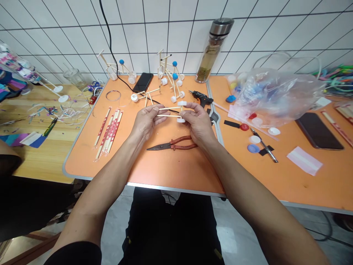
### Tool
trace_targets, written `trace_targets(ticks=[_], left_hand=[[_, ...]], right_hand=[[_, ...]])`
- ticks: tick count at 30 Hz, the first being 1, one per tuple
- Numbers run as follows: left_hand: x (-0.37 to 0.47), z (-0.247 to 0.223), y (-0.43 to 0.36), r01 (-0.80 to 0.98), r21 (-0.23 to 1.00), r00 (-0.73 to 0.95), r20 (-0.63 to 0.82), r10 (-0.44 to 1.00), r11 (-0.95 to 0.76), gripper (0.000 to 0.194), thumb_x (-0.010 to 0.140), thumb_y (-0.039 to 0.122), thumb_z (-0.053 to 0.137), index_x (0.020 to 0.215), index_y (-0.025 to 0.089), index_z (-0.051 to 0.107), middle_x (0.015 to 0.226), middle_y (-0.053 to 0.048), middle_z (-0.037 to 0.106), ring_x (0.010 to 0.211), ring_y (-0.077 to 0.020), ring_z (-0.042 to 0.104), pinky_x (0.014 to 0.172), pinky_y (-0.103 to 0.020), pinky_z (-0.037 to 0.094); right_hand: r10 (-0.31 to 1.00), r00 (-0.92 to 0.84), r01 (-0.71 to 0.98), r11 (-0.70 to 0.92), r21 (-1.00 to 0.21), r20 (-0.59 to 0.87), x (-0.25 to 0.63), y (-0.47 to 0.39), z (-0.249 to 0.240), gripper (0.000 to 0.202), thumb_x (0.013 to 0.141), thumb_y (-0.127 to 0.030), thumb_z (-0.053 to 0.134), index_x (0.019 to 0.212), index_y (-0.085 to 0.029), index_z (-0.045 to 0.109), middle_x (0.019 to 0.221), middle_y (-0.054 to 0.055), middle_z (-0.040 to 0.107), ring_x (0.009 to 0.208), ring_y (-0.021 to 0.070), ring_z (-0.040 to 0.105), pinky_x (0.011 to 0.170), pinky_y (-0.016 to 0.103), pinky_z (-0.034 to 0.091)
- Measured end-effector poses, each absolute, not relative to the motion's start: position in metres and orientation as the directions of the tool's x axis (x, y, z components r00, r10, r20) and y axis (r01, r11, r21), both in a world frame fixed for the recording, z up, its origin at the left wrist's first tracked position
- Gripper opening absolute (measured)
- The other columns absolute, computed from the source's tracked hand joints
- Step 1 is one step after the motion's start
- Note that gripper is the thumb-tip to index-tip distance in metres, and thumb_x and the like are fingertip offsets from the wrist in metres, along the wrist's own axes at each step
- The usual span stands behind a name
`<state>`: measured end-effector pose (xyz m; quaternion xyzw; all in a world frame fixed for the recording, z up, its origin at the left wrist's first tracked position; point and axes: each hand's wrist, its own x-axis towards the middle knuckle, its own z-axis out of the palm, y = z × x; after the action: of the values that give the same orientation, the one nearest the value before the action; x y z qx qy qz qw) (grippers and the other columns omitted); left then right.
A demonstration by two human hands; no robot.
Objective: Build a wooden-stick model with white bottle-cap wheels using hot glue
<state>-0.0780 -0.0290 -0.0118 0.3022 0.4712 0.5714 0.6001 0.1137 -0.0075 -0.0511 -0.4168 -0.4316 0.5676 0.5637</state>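
Above the middle of the orange table, my left hand (pixel 149 119) and my right hand (pixel 200 121) hold a small frame of wooden sticks (pixel 169 108) between them. White bottle caps (pixel 181 103) sit like wheels at its right end. My left fingers pinch the left ends of the sticks. The right fingers are closed around the cap end. Just below lie long-nose pliers (pixel 173 144) with red-brown handles, close to my right wrist. A similar stick piece with a white cap (pixel 135 97) lies behind my left hand.
Paper-wrapped chopsticks (pixel 110 129) lie at left. Stick models with blue caps (pixel 174 76), a phone (pixel 143 82) and a tea bottle (pixel 212 51) stand or lie near the wall. A glue gun (pixel 202 98), a pen-like knife (pixel 264 145), loose caps (pixel 253 148) and a plastic bag (pixel 278 95) are at right.
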Motion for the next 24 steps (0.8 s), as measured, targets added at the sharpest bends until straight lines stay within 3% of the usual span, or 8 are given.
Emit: trace_targets(ticks=[17,24], left_hand=[[-0.0798,-0.0155,-0.0285,-0.408,0.902,-0.088,-0.197,0.977,0.145,0.020,0.112,0.016,0.061,0.103,0.012,0.079,0.107,-0.014,0.090,0.113,-0.0229,0.088,0.106,-0.035,0.069],[-0.0793,-0.0150,-0.0283,-0.406,0.902,-0.092,-0.201,0.975,0.148,0.020,0.112,0.015,0.061,0.102,0.012,0.078,0.106,-0.013,0.090,0.108,-0.0221,0.089,0.101,-0.032,0.070]], right_hand=[[1.000,0.002,-0.308,-0.009,-0.951,-0.010,0.1125,-0.0098,-0.0466,0.053,0.062,-0.036,0.097,0.106,-0.028,0.068,0.081,-0.007,0.076,0.073,0.0149,0.071,0.071,0.030,0.057],[1.000,-0.005,-0.304,-0.017,-0.953,-0.016,0.1129,-0.0103,-0.0468,0.054,0.062,-0.036,0.096,0.107,-0.028,0.068,0.082,-0.007,0.075,0.073,0.0148,0.071,0.072,0.030,0.057]])
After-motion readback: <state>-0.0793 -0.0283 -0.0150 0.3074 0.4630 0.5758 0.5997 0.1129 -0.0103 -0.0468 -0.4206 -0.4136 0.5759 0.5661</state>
